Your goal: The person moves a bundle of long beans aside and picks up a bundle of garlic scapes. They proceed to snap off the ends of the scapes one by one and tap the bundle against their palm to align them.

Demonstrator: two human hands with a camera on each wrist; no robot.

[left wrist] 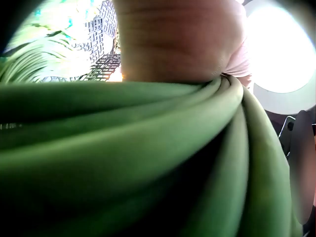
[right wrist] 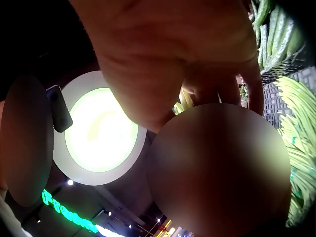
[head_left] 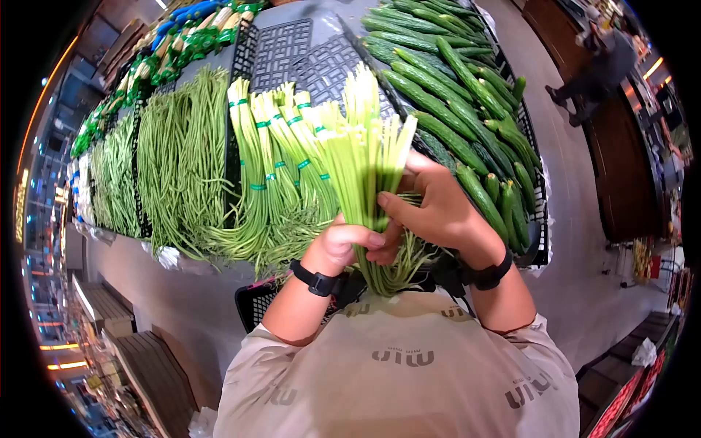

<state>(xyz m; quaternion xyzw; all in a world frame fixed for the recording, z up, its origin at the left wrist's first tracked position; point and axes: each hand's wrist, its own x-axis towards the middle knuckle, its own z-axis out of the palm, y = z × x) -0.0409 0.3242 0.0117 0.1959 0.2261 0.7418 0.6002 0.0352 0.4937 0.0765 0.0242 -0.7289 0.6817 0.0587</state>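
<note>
Nearest is the shirt [head_left: 401,365], with the lower, bending ends of a bundle of green stalks [head_left: 365,160] close against it, between the two wrists. The left hand [head_left: 343,242] grips this bundle low down, the thumb crossing its near face. The right hand [head_left: 442,212] holds it higher up, along the right edge, thumb in front and fingers passing behind. Both hands thus touch the bundle; its long axis runs away from the body, the pale ends lying beyond both hands. Whether a band encircles the gripped part cannot be told, as the hands cover it. A dark basket [head_left: 252,306] sits to the near left of the left hand, beside the forearm.

Beyond and to the left of the left hand lie similar bundles with green bands [head_left: 281,146], roughly parallel to one another; in the head view the held stalks partly overlap them. Farther left are long beans [head_left: 186,146]. The cucumbers [head_left: 445,95] lie beyond the right hand and to its right, along the black crate edge [head_left: 544,219]. Past the pale ends is dark mesh [head_left: 281,55]. Farthest right is a person in dark clothes [head_left: 606,66].
</note>
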